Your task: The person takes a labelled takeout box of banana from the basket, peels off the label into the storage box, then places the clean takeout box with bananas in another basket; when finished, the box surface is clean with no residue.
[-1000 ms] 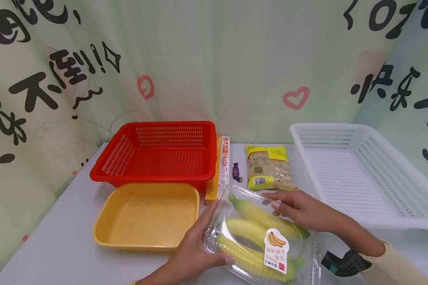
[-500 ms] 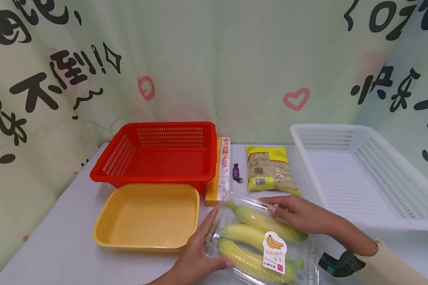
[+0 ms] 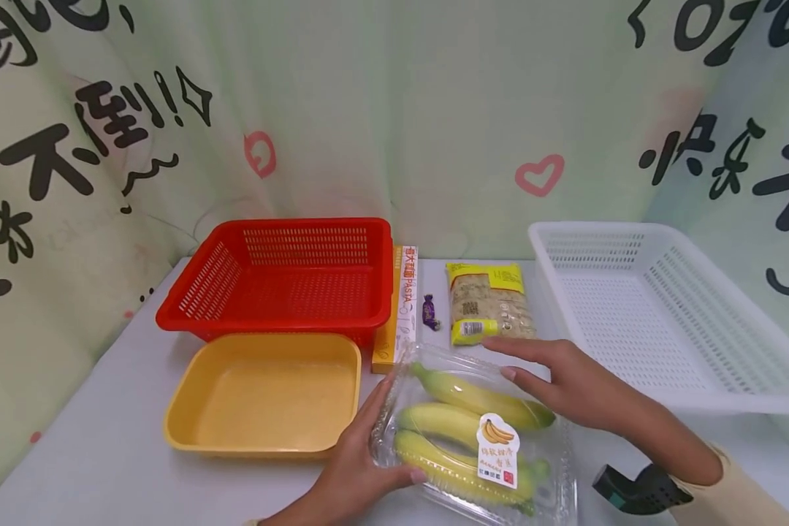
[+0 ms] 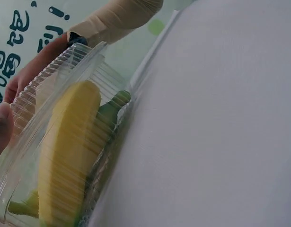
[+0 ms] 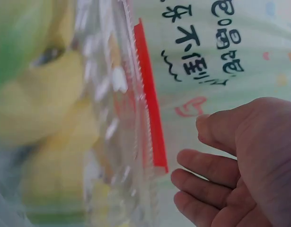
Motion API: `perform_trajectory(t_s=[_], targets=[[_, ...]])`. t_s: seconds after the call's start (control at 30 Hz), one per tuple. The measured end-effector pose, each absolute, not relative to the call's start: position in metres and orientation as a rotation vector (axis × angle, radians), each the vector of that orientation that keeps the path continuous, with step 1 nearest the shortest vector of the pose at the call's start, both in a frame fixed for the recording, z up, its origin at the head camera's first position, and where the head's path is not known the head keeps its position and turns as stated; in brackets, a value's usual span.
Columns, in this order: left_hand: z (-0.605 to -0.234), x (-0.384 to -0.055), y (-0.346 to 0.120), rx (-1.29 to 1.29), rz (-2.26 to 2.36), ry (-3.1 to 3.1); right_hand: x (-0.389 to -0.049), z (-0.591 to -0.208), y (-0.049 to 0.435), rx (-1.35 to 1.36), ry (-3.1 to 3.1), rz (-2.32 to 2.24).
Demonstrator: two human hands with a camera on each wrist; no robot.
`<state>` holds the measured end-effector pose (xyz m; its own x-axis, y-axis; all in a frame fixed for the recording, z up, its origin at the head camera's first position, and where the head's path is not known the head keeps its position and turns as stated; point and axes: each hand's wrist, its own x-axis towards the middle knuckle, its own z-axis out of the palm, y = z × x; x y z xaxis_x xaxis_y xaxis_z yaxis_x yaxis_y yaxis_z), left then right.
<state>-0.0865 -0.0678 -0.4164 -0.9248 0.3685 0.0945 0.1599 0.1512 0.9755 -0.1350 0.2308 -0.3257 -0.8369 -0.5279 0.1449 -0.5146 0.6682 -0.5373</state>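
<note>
A clear plastic clamshell box [image 3: 562, 467] with several bananas [image 3: 434, 424] inside and a white banana label [image 3: 497, 451] is in front of me, tilted. My left hand [image 3: 361, 460] grips its left side, thumb over the near edge and fingers along the far side. In the left wrist view, bananas [image 4: 65, 146] show through the ribbed wall. My right hand [image 3: 565, 380] hovers above the box's far right part, fingers extended. The right wrist view shows the right hand [image 5: 240, 170] holding nothing, with a gap between it and the box's edge [image 5: 128, 118].
A red basket [image 3: 276, 321] stands behind a yellow tray [image 3: 263, 438] on the left. Beyond the box lie a pasta box [image 3: 397, 307], a purple wrapped candy [image 3: 430, 313] and a yellow-and-clear food bag [image 3: 489, 303]. A white basket [image 3: 671, 402] stands at right.
My right hand has let go of the box's far edge and lifted off it, its fingers straighter. The left hand keeps its grip. The box has shifted slightly left.
</note>
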Motion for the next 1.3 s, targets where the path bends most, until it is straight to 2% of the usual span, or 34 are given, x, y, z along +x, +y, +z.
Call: perform_trajectory(t_s=[0.3, 0.97, 1.3], targets=[[-0.417, -0.087, -0.066, 0.502, 1.840, 2.287, -0.111, -0.318, 0.226, -1.028, 2.707, -1.028], [-0.416, -0.087, -0.067, 0.516, 1.813, 2.299, -0.102, -0.318, 0.214, -0.812, 2.589, -1.063], [-0.417, -0.088, -0.066, 0.470, 1.796, 2.295, -0.101, -0.325, 0.208, -1.022, 2.709, -0.860]])
